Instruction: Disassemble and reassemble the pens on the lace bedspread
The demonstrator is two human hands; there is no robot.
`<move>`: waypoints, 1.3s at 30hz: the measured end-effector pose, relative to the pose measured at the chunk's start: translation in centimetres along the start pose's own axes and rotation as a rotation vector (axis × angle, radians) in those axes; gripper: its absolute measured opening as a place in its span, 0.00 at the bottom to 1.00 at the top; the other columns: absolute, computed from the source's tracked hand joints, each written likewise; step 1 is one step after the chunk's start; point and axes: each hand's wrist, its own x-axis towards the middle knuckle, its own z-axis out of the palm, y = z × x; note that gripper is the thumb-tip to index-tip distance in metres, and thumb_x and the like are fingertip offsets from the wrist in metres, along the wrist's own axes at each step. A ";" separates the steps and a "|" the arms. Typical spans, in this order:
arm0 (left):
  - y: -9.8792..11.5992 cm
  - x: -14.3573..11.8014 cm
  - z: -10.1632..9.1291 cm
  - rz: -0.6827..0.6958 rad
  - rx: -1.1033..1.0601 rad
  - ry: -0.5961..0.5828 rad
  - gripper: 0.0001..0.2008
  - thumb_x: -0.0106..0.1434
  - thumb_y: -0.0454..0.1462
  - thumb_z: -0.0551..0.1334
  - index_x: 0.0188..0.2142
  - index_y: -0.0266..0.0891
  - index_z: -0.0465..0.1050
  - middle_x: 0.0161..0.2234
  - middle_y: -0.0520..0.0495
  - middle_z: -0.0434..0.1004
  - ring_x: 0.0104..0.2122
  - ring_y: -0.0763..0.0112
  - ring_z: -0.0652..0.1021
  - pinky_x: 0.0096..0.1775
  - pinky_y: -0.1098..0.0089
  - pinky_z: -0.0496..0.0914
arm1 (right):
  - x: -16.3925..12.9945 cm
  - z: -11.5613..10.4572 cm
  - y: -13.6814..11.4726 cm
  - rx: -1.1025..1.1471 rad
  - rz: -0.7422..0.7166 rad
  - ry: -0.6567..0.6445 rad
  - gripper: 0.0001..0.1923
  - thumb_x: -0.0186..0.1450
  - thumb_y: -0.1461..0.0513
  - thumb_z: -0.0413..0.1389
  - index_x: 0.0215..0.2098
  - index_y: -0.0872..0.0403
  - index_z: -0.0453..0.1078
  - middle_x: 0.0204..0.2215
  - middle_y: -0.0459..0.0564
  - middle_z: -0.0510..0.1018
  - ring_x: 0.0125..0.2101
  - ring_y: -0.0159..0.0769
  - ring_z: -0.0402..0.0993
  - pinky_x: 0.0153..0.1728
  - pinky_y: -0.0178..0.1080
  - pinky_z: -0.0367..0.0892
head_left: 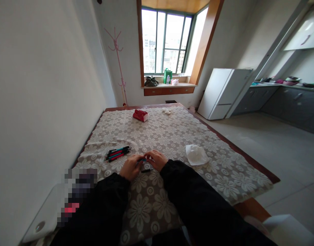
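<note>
My left hand (130, 166) and my right hand (157, 159) meet over the lace-covered table (172, 136), both pinching a small blue pen part (142, 160) between the fingertips. A thin black piece (146, 170) lies on the cloth just below the hands. A bunch of several pens (118, 153), red and teal with black ends, lies to the left of my left hand. A crumpled white tissue (196, 154) rests to the right of my right hand. Both sleeves are black.
A red tissue pack (140, 115) and a small white scrap (166, 110) lie at the table's far end. A wall runs along the left. A white fridge (223, 93), grey counter (287, 99), pink coat stand (119, 65) and window sill with bags (167, 82) stand beyond.
</note>
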 end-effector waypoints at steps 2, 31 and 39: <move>0.0 0.0 0.0 0.007 -0.006 0.002 0.12 0.63 0.34 0.54 0.43 0.41 0.72 0.42 0.45 0.77 0.44 0.63 0.75 0.48 0.63 0.68 | 0.0 0.0 -0.1 0.005 -0.003 0.000 0.12 0.63 0.66 0.58 0.44 0.51 0.69 0.33 0.45 0.77 0.36 0.33 0.70 0.41 0.34 0.65; -0.3 -0.1 0.0 -0.121 0.241 0.129 0.11 0.57 0.31 0.59 0.39 0.44 0.74 0.41 0.47 0.78 0.45 0.59 0.73 0.46 0.61 0.64 | -0.2 -1.1 -1.4 -0.096 -0.204 -0.104 0.07 0.59 0.58 0.61 0.35 0.50 0.72 0.30 0.46 0.74 0.35 0.36 0.67 0.41 0.38 0.61; 0.1 0.0 -0.2 -0.116 0.178 0.126 0.11 0.62 0.33 0.55 0.41 0.43 0.73 0.40 0.47 0.78 0.43 0.62 0.74 0.46 0.63 0.65 | -0.1 -0.9 -1.1 -0.069 -0.091 -0.035 0.03 0.65 0.64 0.54 0.38 0.53 0.68 0.33 0.48 0.75 0.35 0.35 0.69 0.40 0.37 0.61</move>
